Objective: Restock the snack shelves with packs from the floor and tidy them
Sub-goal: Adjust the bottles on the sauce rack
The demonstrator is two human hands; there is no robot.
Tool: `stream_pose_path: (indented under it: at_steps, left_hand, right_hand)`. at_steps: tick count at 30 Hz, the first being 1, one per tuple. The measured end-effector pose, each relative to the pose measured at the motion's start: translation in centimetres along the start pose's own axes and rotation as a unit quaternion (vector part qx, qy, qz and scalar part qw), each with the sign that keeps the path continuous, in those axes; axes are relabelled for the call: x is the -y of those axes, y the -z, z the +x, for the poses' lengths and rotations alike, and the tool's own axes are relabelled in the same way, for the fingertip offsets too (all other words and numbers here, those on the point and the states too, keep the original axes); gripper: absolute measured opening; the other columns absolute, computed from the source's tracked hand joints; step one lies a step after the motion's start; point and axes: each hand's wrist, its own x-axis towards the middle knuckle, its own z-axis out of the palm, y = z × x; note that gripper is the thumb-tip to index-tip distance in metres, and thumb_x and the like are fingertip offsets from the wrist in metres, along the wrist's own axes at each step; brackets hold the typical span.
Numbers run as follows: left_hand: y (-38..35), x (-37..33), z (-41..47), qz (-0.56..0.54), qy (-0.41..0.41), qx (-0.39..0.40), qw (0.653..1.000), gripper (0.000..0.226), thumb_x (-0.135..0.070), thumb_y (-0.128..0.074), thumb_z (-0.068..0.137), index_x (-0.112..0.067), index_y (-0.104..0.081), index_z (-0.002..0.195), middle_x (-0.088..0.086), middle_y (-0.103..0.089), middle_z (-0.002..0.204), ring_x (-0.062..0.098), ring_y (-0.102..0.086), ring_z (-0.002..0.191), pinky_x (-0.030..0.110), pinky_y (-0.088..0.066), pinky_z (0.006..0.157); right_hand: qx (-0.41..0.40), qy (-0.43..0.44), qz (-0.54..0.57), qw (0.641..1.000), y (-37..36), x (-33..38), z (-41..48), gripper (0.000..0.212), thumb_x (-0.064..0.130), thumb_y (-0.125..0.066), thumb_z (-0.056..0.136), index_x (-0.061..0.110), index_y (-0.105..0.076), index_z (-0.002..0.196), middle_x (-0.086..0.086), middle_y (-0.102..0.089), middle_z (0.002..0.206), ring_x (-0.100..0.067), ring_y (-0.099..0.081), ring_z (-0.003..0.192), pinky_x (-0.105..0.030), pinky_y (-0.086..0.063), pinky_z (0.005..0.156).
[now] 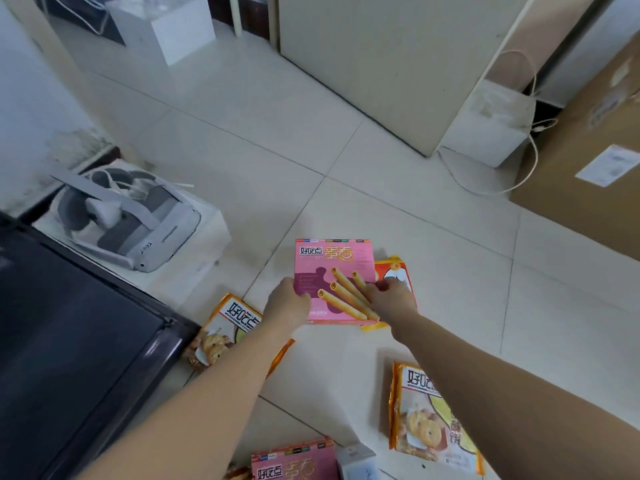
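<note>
A pink box of egg rolls (332, 265) is over the tiled floor, held at both lower corners. My left hand (285, 301) grips its left edge and my right hand (393, 297) grips its right edge. Under the box's right side lies an orange biscuit pack (394, 266), mostly hidden. Another orange biscuit pack (230, 325) lies on the floor beneath my left forearm. A third orange pack (426, 417) lies at the lower right, partly under my right arm. A second pink box (294, 462) sits at the bottom edge.
A dark shelf unit (69, 341) fills the lower left. A white headset (128, 216) rests on a white box beside it. A cardboard carton (588, 150) stands at the right, and a white cabinet (391, 60) with a cable behind. A small white box (356, 460) lies near the bottom.
</note>
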Motion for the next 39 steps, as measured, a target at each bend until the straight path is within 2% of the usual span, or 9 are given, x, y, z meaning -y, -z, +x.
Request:
stream_pose_path:
  at_steps: [3, 6, 10, 14, 18, 22, 27, 33, 39]
  left_hand:
    - [3.7, -4.7, -3.8, -0.012, -0.01, -0.027, 1.0, 0.025, -0.018, -0.048, 0.097, -0.01, -0.053, 0.12, 0.007, -0.061, 0.12, 0.024, -0.057, 0.106, 0.027, -0.041, 0.077]
    - [7.9, -9.6, -8.3, -0.04, -0.024, -0.058, 0.997, 0.023, -0.016, -0.049, 0.097, -0.012, -0.053, 0.119, 0.005, -0.062, 0.118, 0.023, -0.057, 0.103, 0.03, -0.046, 0.081]
    - [13.7, -15.4, -14.4, -0.041, -0.06, -0.085, 0.994, 0.022, -0.015, -0.044, 0.098, -0.017, -0.055, 0.117, 0.001, -0.064, 0.114, 0.022, -0.061, 0.102, 0.028, -0.047, 0.077]
    - [19.8, -20.8, -21.1, -0.032, -0.094, -0.119, 0.988, 0.024, -0.016, -0.037, 0.1, -0.026, -0.056, 0.112, -0.003, -0.067, 0.097, 0.02, -0.064, 0.088, 0.027, -0.047, 0.061]
    - [25.1, -25.3, -27.6, -0.049, -0.102, -0.156, 0.981, 0.03, -0.02, -0.036, 0.101, -0.033, -0.056, 0.119, -0.006, -0.066, 0.096, 0.014, -0.063, 0.086, 0.023, -0.046, 0.06]
    - [29.4, -28.9, -34.0, -0.077, -0.104, -0.208, 0.97, 0.026, -0.024, -0.037, 0.102, -0.037, -0.056, 0.114, -0.009, -0.065, 0.095, 0.009, -0.064, 0.085, 0.034, -0.057, 0.068]
    - [33.9, -32.0, -42.3, -0.108, -0.11, -0.279, 0.948, 0.023, -0.024, -0.04, 0.1, -0.033, -0.059, 0.107, -0.011, -0.065, 0.094, 0.007, -0.063, 0.084, 0.027, -0.052, 0.066]
    - [38.5, -33.8, -52.6, -0.189, -0.121, -0.389, 0.893, 0.034, -0.022, -0.046, 0.098, -0.036, -0.057, 0.128, -0.008, -0.064, 0.111, 0.016, -0.062, 0.1, 0.04, -0.051, 0.089]
    - [42.6, -32.1, -63.0, -0.213, -0.114, -0.493, 0.836, 0.041, -0.019, -0.049, 0.098, -0.02, -0.049, 0.139, -0.003, -0.056, 0.13, 0.018, -0.053, 0.121, 0.028, -0.043, 0.098]
  right_hand:
    - [-0.036, 0.029, 0.008, 0.999, 3.4, 3.9, -3.9, 0.025, 0.029, -0.052, 0.094, 0.013, -0.064, 0.109, -0.003, -0.065, 0.093, -0.024, -0.06, 0.091, -0.027, -0.041, 0.07]
    - [-0.057, 0.057, 0.007, 0.997, 7.0, 8.4, -8.2, 0.032, 0.032, -0.046, 0.097, 0.02, -0.06, 0.123, -0.003, -0.067, 0.108, -0.023, -0.06, 0.094, -0.028, -0.043, 0.075]
    - [-0.082, 0.11, 0.006, 0.991, 11.9, 15.0, -14.2, 0.023, 0.033, -0.043, 0.097, 0.024, -0.063, 0.104, -0.002, -0.068, 0.094, -0.021, -0.06, 0.083, -0.034, -0.049, 0.073]
    - [-0.094, 0.136, 0.012, 0.986, 16.8, 21.4, -20.8, 0.028, 0.047, -0.043, 0.094, 0.031, -0.06, 0.109, 0.002, -0.066, 0.096, -0.018, -0.063, 0.086, -0.036, -0.053, 0.073]
    - [-0.106, 0.175, 0.016, 0.979, 21.1, 26.7, -27.4, 0.029, 0.052, -0.043, 0.093, 0.034, -0.062, 0.105, 0.004, -0.066, 0.09, -0.016, -0.063, 0.081, -0.034, -0.053, 0.068]
    - [-0.099, 0.211, 0.028, 0.972, 24.3, 30.8, -32.8, 0.04, 0.064, -0.036, 0.089, 0.037, -0.062, 0.103, 0.005, -0.065, 0.088, -0.014, -0.062, 0.08, -0.032, -0.051, 0.067]
    - [-0.073, 0.266, 0.047, 0.96, 28.0, 35.6, -39.8, 0.036, 0.059, -0.044, 0.091, 0.035, -0.065, 0.108, 0.005, -0.065, 0.092, -0.015, -0.062, 0.084, -0.029, -0.046, 0.065]
    - [-0.036, 0.368, 0.082, 0.925, 30.3, 40.9, -48.5, 0.031, 0.048, -0.052, 0.092, 0.029, -0.071, 0.107, 0.0, -0.069, 0.092, -0.019, -0.062, 0.085, -0.027, -0.039, 0.063]
    - [0.037, 0.459, 0.107, 0.881, 29.3, 44.0, -58.1, 0.03, 0.044, -0.055, 0.091, 0.026, -0.073, 0.106, -0.001, -0.071, 0.089, -0.021, -0.064, 0.084, -0.029, -0.043, 0.068]
